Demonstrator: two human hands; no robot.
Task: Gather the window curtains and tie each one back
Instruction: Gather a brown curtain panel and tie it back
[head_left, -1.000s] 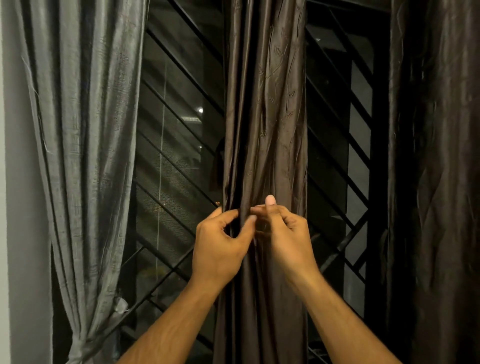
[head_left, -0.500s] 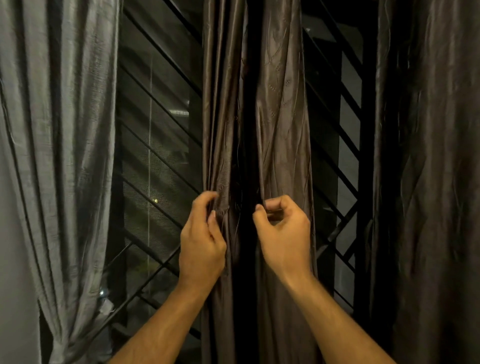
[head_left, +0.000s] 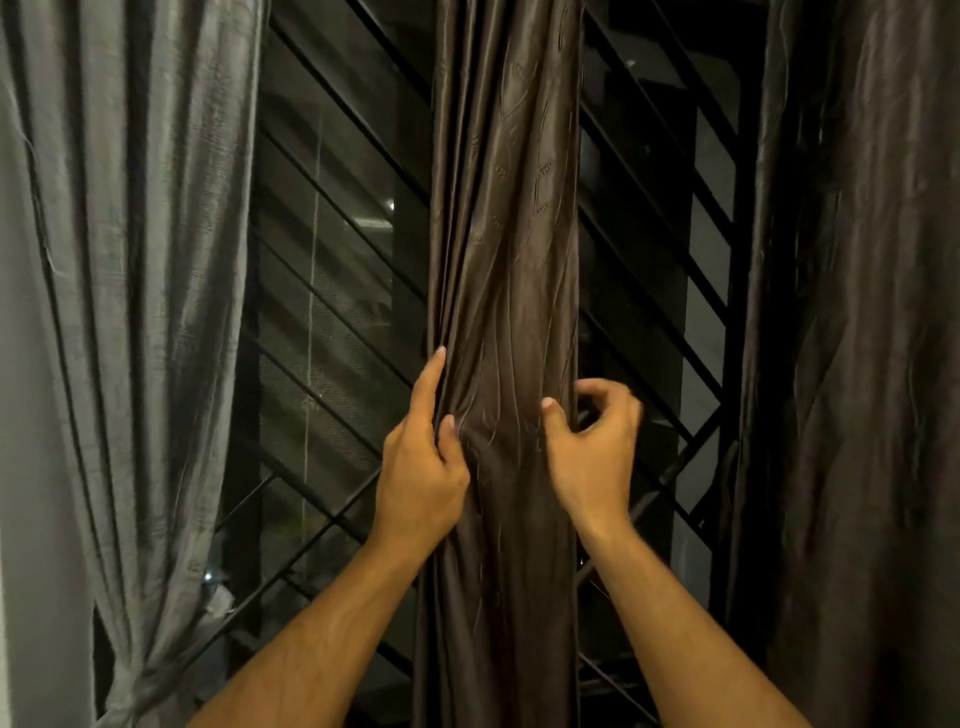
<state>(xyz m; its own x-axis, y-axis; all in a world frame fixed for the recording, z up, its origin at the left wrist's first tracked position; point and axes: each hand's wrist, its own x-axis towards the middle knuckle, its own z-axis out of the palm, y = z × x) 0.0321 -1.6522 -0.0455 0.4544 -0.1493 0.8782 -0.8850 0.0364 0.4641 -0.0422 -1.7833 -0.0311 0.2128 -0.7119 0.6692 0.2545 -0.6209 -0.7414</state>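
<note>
The brown middle curtain is hanging gathered in a narrow column from twelve o'clock down to six, in front of the dark window grille. The left hand is gripping its left edge, forefinger lying up along the fold and thumb pressing the cloth. The right hand, at the curtain's right edge, is curling its fingers; whether they are pinching fabric cannot be told. At nine o'clock a grey curtain is hanging, cinched low; at three o'clock a dark curtain is hanging loose.

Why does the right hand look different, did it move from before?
Yes. The right hand went right, from the brown curtain's middle folds to its right edge beside the window grille.
</note>
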